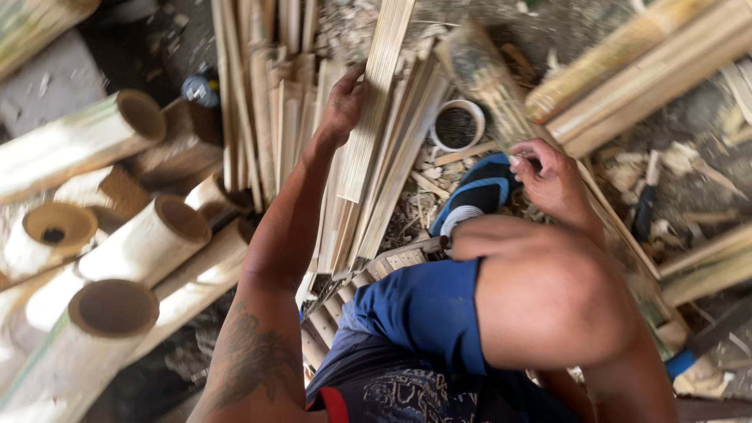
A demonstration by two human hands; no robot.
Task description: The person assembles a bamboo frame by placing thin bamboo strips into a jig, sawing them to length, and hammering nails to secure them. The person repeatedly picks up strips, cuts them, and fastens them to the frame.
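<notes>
My left hand (343, 102) rests on a long flat bamboo slat (376, 102), gripping its edge as it lies on a pile of split bamboo strips (294, 110). My right hand (552, 176) is closed around a long bamboo strip (489, 86) that runs up and to the left, blurred near its far end. My bare knee and blue shorts (427, 305) fill the lower middle, with a blue sandal (478, 192) on my foot just left of the right hand.
Several thick hollow bamboo sections (117, 251) lie stacked at the left. More bamboo poles (642, 63) cross the upper right. A small round white container (458, 125) sits among shavings. A dark-handled tool (644, 207) lies at the right, and a blue-handled one (693, 352) at lower right.
</notes>
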